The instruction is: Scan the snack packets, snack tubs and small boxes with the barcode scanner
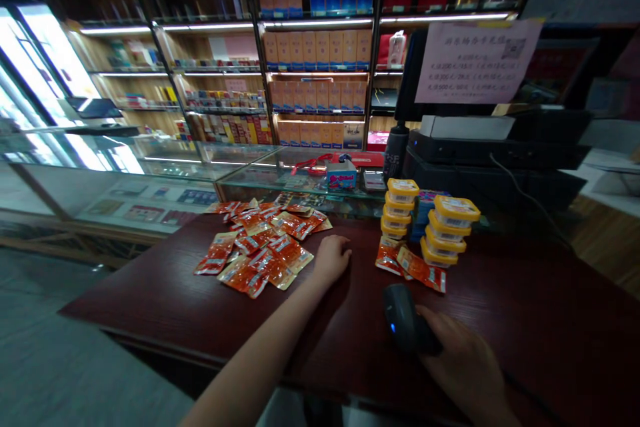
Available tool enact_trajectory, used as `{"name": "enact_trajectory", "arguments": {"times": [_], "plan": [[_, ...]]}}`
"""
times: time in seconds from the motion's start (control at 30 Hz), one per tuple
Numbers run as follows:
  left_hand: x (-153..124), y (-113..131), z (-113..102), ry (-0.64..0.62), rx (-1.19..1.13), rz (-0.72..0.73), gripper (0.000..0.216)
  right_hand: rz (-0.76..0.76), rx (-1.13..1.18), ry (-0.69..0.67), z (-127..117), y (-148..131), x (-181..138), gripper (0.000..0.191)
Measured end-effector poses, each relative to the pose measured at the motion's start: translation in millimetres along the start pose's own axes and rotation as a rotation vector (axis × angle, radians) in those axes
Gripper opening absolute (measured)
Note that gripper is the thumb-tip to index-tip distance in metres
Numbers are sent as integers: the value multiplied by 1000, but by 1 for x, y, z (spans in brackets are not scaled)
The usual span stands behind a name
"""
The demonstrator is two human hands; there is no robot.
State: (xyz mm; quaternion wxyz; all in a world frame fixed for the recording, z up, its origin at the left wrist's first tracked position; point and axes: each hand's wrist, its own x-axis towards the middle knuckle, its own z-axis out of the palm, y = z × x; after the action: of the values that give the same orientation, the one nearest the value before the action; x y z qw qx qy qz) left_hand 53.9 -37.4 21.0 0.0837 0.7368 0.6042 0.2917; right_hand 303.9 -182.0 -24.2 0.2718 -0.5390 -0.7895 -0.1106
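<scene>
My right hand (460,353) is wrapped around a black handheld barcode scanner (403,317), which shows a small blue light on its side. The scanner's head points away from me, toward the snack packets. Palm down on the dark red-brown table (350,327), my left hand (333,257) has its fingers curled in, and nothing shows in them. Just left of it lies a loose pile of orange-and-cream snack packets (270,247). A few more orange packets (423,269) lie beyond the scanner. Behind these, yellow-lidded plastic tubs stand in a left stack (399,210) and a right stack (449,230).
A glass display counter (250,167) borders the table's far side, with a small blue-and-pink box (341,175) on it. At right stands a black register (480,153) with a paper sign (475,63). Shelves of boxed goods (317,50) line the back.
</scene>
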Motion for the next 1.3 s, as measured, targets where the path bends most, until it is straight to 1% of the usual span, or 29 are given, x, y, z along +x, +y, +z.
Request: {"name": "enact_trajectory", "arguments": {"times": [0.1, 0.2, 0.27, 0.33, 0.4, 0.53, 0.7, 0.83, 0.9, 0.97, 1.0, 1.07, 1.1, 1.2, 1.3], "plan": [[8, -20, -26, 107, 267, -106, 26, -26, -27, 18, 2, 2, -1, 39], [21, -41, -47, 247, 465, -284, 39, -63, -45, 35, 4, 4, -1, 40], [29, -55, -56, 276, 529, -416, 54, -73, -49, 50, 5, 5, -1, 39], [35, -68, -62, 254, 545, -503, 67, -76, -38, 54, 6, 6, -2, 39], [37, -75, -66, 242, 539, -506, 73, -66, -20, 41, 6, 6, -2, 39], [35, -77, -74, 307, 494, -462, 75, -18, 4, -15, 4, 4, -2, 38], [35, -66, -87, 340, 265, -438, 73, 35, -1, -55, 1, 1, 0, 37], [36, -60, -96, 491, 11, -320, 63, 33, 4, -57, 1, 0, 1, 40], [33, -56, -92, 520, -195, -312, 46, 36, 3, -60, 1, 0, 0, 40], [25, -49, -78, 470, -489, -330, 27, 36, 8, -66, 0, 0, 1, 41], [19, -45, -69, 421, -654, -336, 23, 38, 13, -70, -1, 0, 1, 41], [6, -34, -47, 366, -982, -328, 31, 43, 30, -76, -3, -1, 2, 42], [-1, -28, -36, 340, -1094, -339, 36, 46, 41, -79, -4, -2, 3, 43], [-17, -15, -10, 286, -1269, -404, 47, 74, 78, -85, -9, -5, 5, 44], [-22, -13, 3, 229, -1278, -389, 47, 106, 151, -112, -16, -9, 10, 46]]}}
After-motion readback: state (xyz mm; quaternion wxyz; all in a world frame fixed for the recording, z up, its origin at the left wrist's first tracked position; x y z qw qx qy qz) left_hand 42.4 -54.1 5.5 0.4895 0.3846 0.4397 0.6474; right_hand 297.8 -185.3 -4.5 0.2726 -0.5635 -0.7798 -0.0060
